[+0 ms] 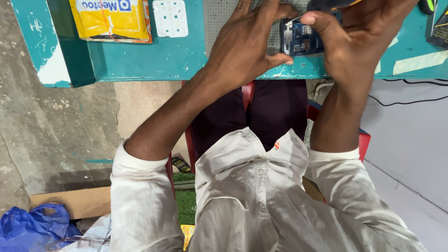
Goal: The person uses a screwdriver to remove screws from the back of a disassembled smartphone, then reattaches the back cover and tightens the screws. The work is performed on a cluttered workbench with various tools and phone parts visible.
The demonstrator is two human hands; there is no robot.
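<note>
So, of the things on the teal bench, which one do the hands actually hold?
The opened phone with its blue circuit board; the yellow packet and white socket plate lie untouched, left.

Head camera looks steeply down, close over the teal table (154, 60) edge and lap

An opened phone (301, 39), its blue circuit board and metal shields bared, lies flat on a grey mat at the teal table's near edge, right of centre, partly hidden by fingers on both sides.
</note>
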